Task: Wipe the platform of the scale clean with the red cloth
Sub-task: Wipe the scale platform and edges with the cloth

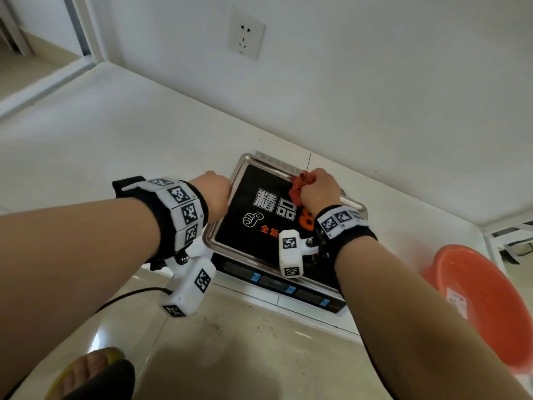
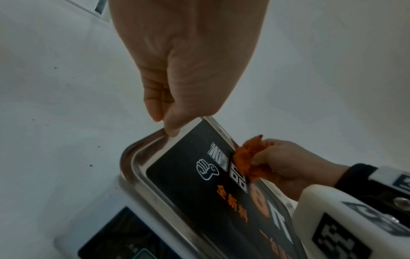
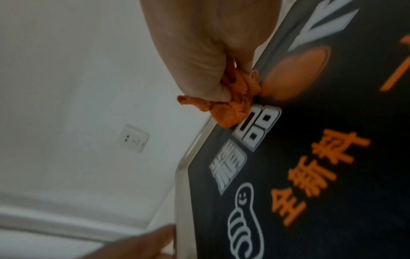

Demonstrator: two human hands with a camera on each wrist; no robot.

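Observation:
The scale sits on the floor against the wall; its steel platform [image 1: 215, 243] carries a black sticker with white and orange print. My left hand [image 1: 222, 192] holds the platform's left rim [image 2: 137, 157], thumb on top of the edge and fingers curled behind it. My right hand [image 1: 313, 183] grips the crumpled red cloth [image 1: 297, 187] and presses it onto the far right part of the sticker, near the back rim. In the right wrist view the cloth [image 3: 230, 112] bulges out below my curled fingers [image 3: 213, 84], next to the platform rim [image 3: 180, 192].
The scale's dark display panel [image 1: 277, 284] faces me. An orange plastic basin [image 1: 484, 307] stands to the right. A wall socket [image 1: 245, 34] is above the scale. A black cable [image 1: 124, 295] crosses the tiles at left, and a sandalled foot [image 1: 95, 373] is at the bottom.

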